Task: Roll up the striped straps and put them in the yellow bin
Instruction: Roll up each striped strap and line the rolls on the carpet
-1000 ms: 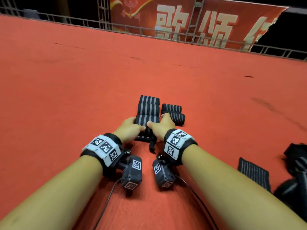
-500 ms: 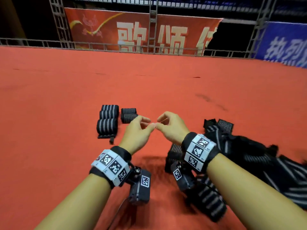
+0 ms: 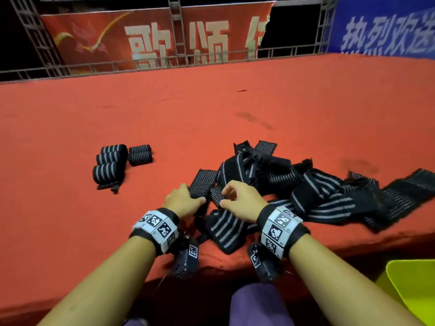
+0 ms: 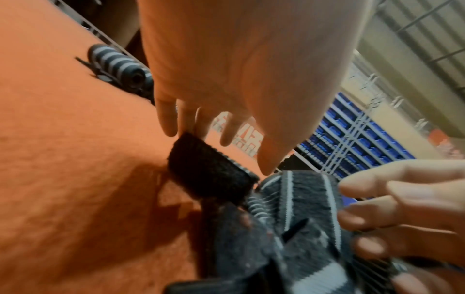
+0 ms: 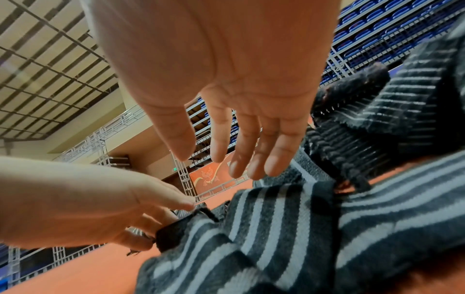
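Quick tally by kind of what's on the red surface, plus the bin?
Wide-stripe rolls: 3
Fine-stripe rolls: 2
Yellow bin: 1
Loose straps: tangled pile, cannot count
Total countable: 6

Bare red carpet (image 3: 211, 118) between rolled straps (image 3: 113, 161) and strap heap (image 3: 306, 189).
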Demonstrator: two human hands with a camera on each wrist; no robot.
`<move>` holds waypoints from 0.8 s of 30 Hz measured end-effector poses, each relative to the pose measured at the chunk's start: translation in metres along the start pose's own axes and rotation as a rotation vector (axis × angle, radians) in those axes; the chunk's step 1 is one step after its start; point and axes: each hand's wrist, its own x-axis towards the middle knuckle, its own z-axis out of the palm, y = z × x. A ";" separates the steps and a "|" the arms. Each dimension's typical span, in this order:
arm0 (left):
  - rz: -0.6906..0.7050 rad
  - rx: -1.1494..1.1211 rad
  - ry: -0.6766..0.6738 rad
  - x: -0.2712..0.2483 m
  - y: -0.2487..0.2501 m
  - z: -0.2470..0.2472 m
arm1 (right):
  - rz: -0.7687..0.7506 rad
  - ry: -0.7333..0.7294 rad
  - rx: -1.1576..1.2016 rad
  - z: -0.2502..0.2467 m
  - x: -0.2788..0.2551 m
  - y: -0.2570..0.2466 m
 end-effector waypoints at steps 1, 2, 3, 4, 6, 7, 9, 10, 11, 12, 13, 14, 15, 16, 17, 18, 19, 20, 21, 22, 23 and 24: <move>-0.027 0.000 -0.010 0.002 -0.003 0.001 | -0.005 0.002 0.005 0.002 0.001 0.000; -0.039 0.001 -0.008 0.003 -0.006 0.001 | -0.012 0.000 0.004 0.004 0.002 -0.001; -0.042 0.001 -0.004 0.004 -0.007 0.001 | -0.018 -0.006 -0.002 0.007 0.004 -0.002; -0.039 -0.002 -0.002 0.005 -0.008 0.001 | -0.020 -0.011 -0.009 0.009 0.006 -0.002; -0.027 -0.021 0.007 0.006 -0.009 0.000 | -0.015 -0.025 -0.035 0.014 0.011 -0.004; -0.019 -0.041 0.022 0.007 -0.010 0.000 | -0.009 -0.031 -0.048 0.018 0.014 -0.004; 0.022 -0.099 0.070 0.007 -0.009 -0.004 | 0.007 -0.039 -0.069 0.023 0.019 -0.004; 0.053 -0.135 0.093 0.006 -0.008 -0.009 | 0.014 -0.039 -0.077 0.025 0.021 -0.005; 0.091 -0.178 0.111 0.005 -0.005 -0.014 | 0.022 -0.037 -0.075 0.027 0.023 -0.006; 0.140 -0.228 0.123 0.003 -0.002 -0.022 | 0.026 -0.030 -0.068 0.027 0.025 -0.008; 0.194 -0.285 0.133 0.000 0.002 -0.032 | 0.018 -0.016 -0.058 0.027 0.027 -0.011; 0.249 -0.344 0.146 -0.002 0.006 -0.044 | 0.004 -0.002 -0.042 0.025 0.029 -0.015; 0.302 -0.399 0.162 -0.006 0.011 -0.057 | -0.021 0.012 -0.017 0.023 0.029 -0.022; 0.354 -0.444 0.176 -0.010 0.016 -0.071 | -0.053 0.030 0.016 0.020 0.028 -0.029; 0.407 -0.478 0.179 -0.016 0.021 -0.087 | -0.093 0.055 0.061 0.017 0.029 -0.038; 0.458 -0.499 0.170 -0.022 0.026 -0.102 | -0.133 0.080 0.124 0.013 0.027 -0.048; 0.502 -0.510 0.160 -0.029 0.030 -0.116 | -0.183 0.102 0.209 0.009 0.026 -0.059; 0.535 -0.513 0.156 -0.037 0.033 -0.129 | -0.234 0.116 0.306 0.004 0.023 -0.072; 0.565 -0.517 0.157 -0.044 0.034 -0.142 | -0.284 0.121 0.416 -0.001 0.020 -0.085; 0.589 -0.517 0.159 -0.050 0.034 -0.152 | -0.323 0.124 0.527 -0.008 0.017 -0.099; 0.615 -0.520 0.158 -0.056 0.033 -0.160 | -0.352 0.121 0.634 -0.014 0.015 -0.112; 0.631 -0.518 0.155 -0.060 0.030 -0.167 | -0.360 0.109 0.706 -0.021 0.012 -0.125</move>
